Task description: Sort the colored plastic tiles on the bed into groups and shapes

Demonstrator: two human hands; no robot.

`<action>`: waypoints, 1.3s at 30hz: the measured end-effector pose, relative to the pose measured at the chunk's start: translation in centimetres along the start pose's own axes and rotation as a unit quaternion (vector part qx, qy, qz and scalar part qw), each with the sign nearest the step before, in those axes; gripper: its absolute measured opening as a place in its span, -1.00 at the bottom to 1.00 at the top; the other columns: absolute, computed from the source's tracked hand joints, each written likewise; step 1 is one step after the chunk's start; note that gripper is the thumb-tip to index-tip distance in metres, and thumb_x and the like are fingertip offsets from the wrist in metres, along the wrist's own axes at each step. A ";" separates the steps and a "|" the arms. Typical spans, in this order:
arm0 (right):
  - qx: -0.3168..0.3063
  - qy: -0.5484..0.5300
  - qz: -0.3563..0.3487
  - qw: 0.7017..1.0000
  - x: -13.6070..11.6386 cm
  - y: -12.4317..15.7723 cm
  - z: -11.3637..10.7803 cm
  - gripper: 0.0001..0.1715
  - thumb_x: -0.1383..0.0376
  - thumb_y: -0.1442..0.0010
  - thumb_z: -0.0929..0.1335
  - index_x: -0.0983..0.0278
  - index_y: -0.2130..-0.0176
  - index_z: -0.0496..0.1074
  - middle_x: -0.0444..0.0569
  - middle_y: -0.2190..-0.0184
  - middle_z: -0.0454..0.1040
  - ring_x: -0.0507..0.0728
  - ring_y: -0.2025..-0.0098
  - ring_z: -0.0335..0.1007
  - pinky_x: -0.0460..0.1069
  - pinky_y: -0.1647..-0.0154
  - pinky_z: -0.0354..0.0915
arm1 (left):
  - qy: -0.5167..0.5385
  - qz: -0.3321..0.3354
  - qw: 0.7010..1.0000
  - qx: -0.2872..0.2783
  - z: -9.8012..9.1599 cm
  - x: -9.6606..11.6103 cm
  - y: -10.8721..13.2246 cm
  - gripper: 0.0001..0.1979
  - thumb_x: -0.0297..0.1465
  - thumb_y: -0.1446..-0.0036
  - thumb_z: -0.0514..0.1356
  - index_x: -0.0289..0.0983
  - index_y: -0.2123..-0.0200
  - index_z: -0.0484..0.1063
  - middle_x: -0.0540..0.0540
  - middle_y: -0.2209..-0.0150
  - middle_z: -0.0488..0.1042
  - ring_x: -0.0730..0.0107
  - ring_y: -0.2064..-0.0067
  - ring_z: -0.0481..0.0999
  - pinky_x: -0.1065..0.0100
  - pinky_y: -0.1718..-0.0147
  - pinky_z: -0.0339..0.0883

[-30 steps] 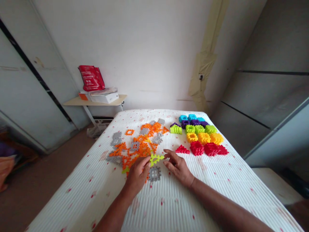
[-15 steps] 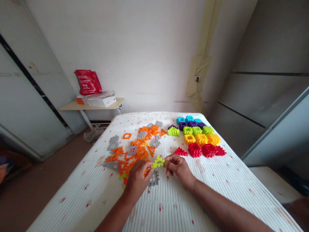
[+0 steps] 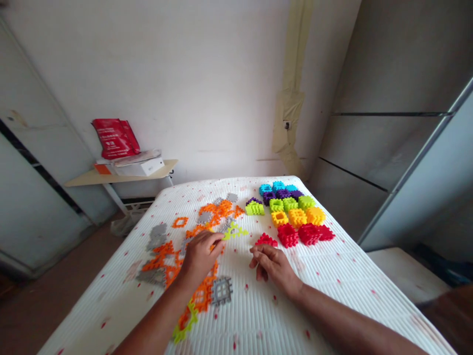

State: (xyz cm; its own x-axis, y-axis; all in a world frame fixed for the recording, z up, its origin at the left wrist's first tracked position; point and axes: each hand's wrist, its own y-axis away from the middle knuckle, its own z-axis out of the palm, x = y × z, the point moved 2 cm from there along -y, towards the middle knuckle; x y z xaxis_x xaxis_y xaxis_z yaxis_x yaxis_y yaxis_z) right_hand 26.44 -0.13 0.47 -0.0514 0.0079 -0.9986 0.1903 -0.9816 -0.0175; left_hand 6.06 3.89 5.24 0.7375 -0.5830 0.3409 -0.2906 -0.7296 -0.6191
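Observation:
My left hand pinches one end of a lime-green interlocking toy building piece, a notched triangular frame. That piece is held over the near right part of a loose heap of orange pieces and grey pieces. Beside my left wrist lie a grey window-shaped piece and another lime-green piece. To the right, my right hand is apart from the held piece, its thumb and forefinger close together with nothing visible between them. Nearest to it is a red triangular stack.
Sorted stacks stand on the right: red, yellow, lime-green, purple and blue. A lime-green triangular stack sits left of them. Behind the bed-like surface, a small table carries boxes and a red bag.
My right hand has let go of the lime-green piece. My left hand has carried it left and away from me, over the heap. The camera view has shifted slightly.

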 end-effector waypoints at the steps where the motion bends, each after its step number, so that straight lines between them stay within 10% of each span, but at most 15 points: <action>1: -0.011 0.025 0.002 1.000 0.2 0.4 -0.3 -0.54 -0.06 -0.07 0.30 0.30 0.35 0.35 -0.12 0.51 0.42 -0.06 0.66 0.25 -0.15 0.66 0.12 | -0.009 -0.006 1.000 -0.005 0.3 -0.4 -1.2 -0.84 -0.41 -0.08 0.10 -0.21 0.39 0.50 -0.05 0.41 0.55 0.39 0.34 0.50 0.36 0.27 0.35; 13: -0.065 0.108 -0.023 0.992 1.5 1.7 -0.9 -0.63 0.07 -0.16 0.26 0.30 0.47 0.34 -0.15 0.54 0.27 -0.08 0.61 0.16 -0.17 0.64 0.08 | -0.108 -0.103 0.978 -0.147 8.0 -2.0 -11.6 -0.80 -0.38 -0.07 0.10 -0.24 0.41 0.55 -0.06 0.44 0.55 0.40 0.40 0.45 0.43 0.44 0.11; 39: -0.073 0.102 -0.030 0.992 1.9 1.6 -1.1 -0.70 0.17 -0.17 0.26 0.33 0.46 0.34 -0.17 0.59 0.24 -0.08 0.61 0.13 -0.18 0.60 0.08 | -0.147 -0.109 0.963 -0.199 11.4 -2.2 -12.8 -0.78 -0.33 -0.09 0.09 -0.18 0.39 0.55 -0.05 0.40 0.54 0.42 0.36 0.46 0.44 0.47 0.07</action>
State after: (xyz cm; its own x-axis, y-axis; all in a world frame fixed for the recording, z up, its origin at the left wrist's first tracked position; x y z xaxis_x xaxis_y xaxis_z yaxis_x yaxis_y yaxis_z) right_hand 27.68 -1.47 -1.47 0.1291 0.1182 -0.9846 0.3338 -0.9401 -0.0691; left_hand 15.12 18.62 4.38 0.9316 -0.3158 0.1802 -0.2761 -0.9369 -0.2144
